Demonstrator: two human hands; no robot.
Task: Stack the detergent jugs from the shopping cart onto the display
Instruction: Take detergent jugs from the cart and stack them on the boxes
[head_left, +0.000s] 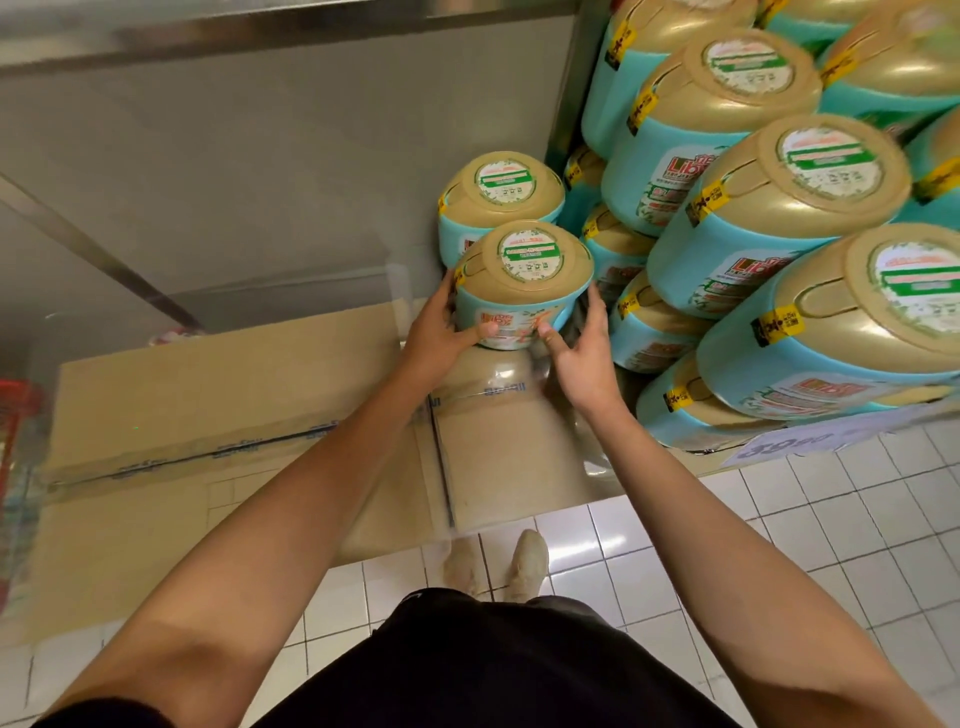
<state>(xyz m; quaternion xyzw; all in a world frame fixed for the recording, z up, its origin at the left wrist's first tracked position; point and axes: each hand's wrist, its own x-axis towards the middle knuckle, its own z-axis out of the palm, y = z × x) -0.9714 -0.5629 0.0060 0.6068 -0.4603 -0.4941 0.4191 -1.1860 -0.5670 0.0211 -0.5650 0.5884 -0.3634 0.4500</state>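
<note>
- You are holding one jug (524, 275) between both hands, at the left end of the display, gold lid facing up.
- Your left hand (441, 332) is gripping the jug's left side, fingers curling round it and thumb lying across the front label.
- Your right hand (582, 358) is gripping the jug's right side, thumb pressing the label's lower edge and fingers reaching up behind the body.
- The jug is sitting just in front of a rear jug (501, 200), the two touching or nearly so; you cannot tell whether the held jug is resting on the surface beneath it or being carried just above.
- A stack (779, 208) of matching teal jugs is rising in tiers to the right, close beside your right hand.
- Flat cardboard (208, 415) is covering the platform to the left and below the jug.
- A red cart (15, 415) is showing, blurred, at the far left edge.
- A price card (779, 444) is hanging at the stack's front edge.
- Your shoes (530, 564) are standing on the white tile floor (779, 545).
</note>
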